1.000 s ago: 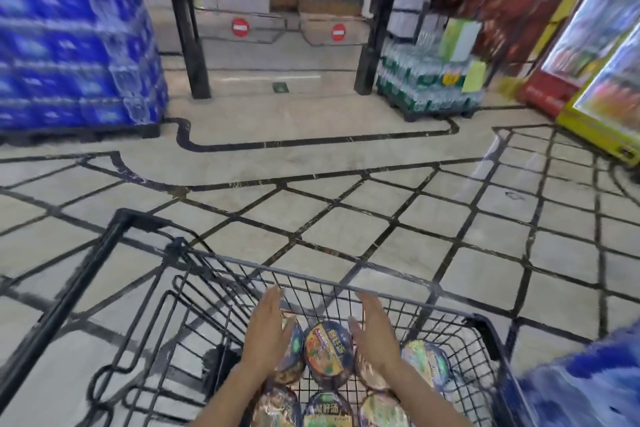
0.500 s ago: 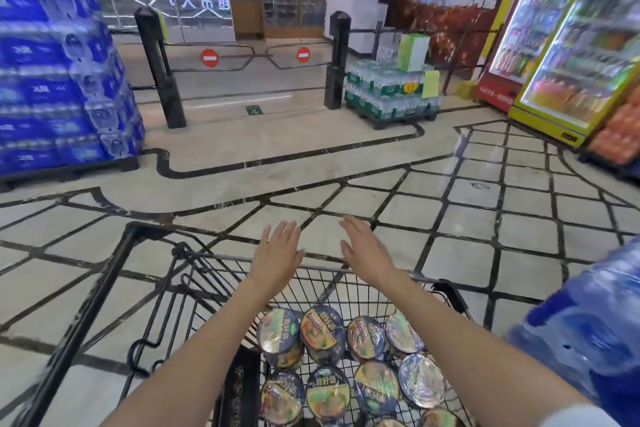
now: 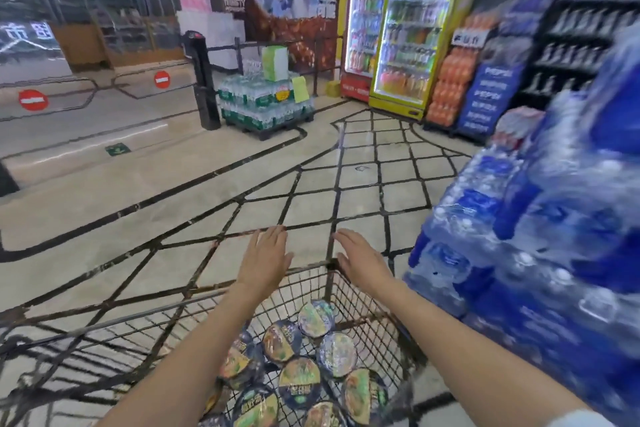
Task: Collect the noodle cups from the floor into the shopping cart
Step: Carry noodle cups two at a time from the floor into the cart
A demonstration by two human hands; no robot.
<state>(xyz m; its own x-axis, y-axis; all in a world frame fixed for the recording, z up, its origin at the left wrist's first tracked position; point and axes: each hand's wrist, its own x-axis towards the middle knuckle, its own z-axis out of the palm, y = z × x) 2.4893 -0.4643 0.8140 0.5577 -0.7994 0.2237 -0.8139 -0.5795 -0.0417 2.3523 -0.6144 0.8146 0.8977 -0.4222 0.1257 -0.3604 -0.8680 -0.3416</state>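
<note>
Left hand (image 3: pixel 265 258) raised above the far rim of the shopping cart (image 3: pixel 194 298), palm down, fingers straight and spread, holding nothing. Right hand (image 3: pixel 362 262) likewise flat and released, over the far right corner of the cart, touching nothing that can be made out.

Noodle cups (image 3: pixel 299 383) lying in the right half of the cart basket, packed lid-up and touching, some tilted on neighbours; roughly ten countable, more cut off by the bottom edge. None visible on the floor (image 3: pixel 145 191) in this view.

Handling, judged: light, thin-walled, film-wrapped and likely slick; foil lid dents easily. Best taken round the side wall near the stiff upper rim, or pressed between two palms, not squeezed mid-wall.

Against one second back: both hands then down among the cups at the far side of the basket, now lifted clear and empty. View swung rightward; drink fridges (image 3: pixel 398 28) and blue water packs (image 3: pixel 540 236) now in frame. Cups look unmoved.
</note>
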